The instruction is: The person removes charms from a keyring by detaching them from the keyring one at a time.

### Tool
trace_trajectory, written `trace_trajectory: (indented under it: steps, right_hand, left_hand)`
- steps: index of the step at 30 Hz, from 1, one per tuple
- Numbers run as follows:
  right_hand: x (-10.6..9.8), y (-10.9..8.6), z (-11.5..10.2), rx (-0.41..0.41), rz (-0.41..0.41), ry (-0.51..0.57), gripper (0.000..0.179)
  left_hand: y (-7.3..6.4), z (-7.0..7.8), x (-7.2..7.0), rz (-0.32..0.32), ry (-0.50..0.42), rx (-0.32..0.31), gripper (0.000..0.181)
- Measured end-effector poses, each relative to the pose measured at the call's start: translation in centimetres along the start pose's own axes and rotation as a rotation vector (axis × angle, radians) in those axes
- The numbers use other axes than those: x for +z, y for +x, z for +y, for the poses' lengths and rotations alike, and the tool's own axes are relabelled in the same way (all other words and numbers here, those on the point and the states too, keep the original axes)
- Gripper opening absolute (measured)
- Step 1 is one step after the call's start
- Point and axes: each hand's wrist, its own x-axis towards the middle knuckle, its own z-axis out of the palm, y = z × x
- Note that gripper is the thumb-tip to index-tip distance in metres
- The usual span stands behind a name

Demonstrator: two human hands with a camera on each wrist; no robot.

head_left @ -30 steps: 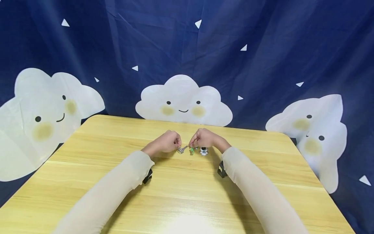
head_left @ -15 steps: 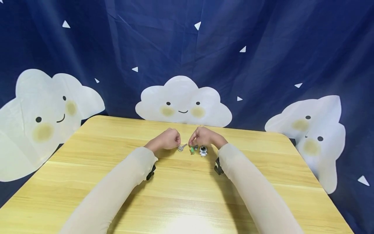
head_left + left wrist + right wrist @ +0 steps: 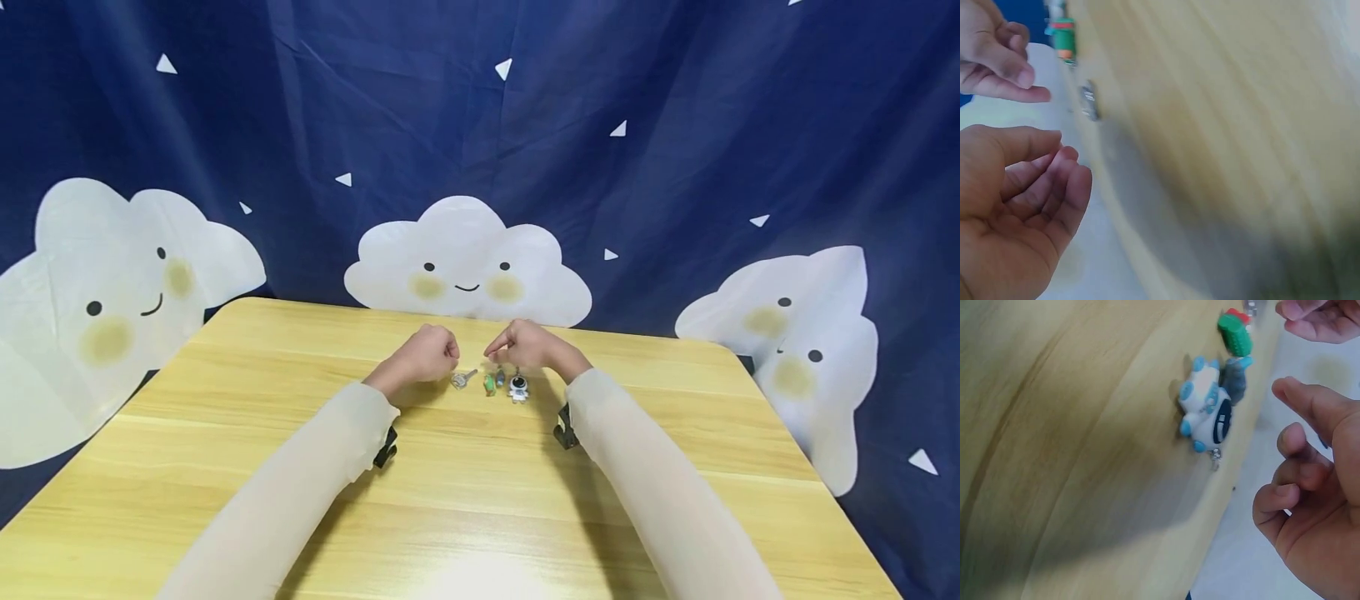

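Note:
A white astronaut figure (image 3: 518, 388) with a small chain lies on the table, its dark visor and light-blue hands and feet plain in the right wrist view. Beside it are a grey-blue charm (image 3: 1234, 380) and a green charm (image 3: 1235, 334) with red on it. A silver key (image 3: 463, 379) lies left of these. My left hand (image 3: 1013, 206) hovers near the key, fingers loosely bent and thumb close to them, holding nothing. Above the charms is my right hand (image 3: 1319, 475), its index finger extended, the others loosely bent, nothing in its grasp.
The wooden table (image 3: 465, 492) carries all these things. Its far edge runs just beyond both hands. Behind it hangs a dark blue curtain (image 3: 420, 100) with white clouds. Dark wrist devices show under both sleeves.
Both hands have risen slightly off the small things. The right fingers have parted and come away from the green charm. The grey-blue charm shows more fully. The left hand has drawn back from the key.

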Motion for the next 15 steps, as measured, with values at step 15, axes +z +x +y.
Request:
trace_trajectory:
  steps: [15]
  right_hand:
    - [-0.3, -5.2, -0.9, -0.063, 0.165, -0.162, 0.031]
  left_hand:
    - [-4.7, 3.8, -0.3, 0.188, 0.113, -0.072, 0.024]
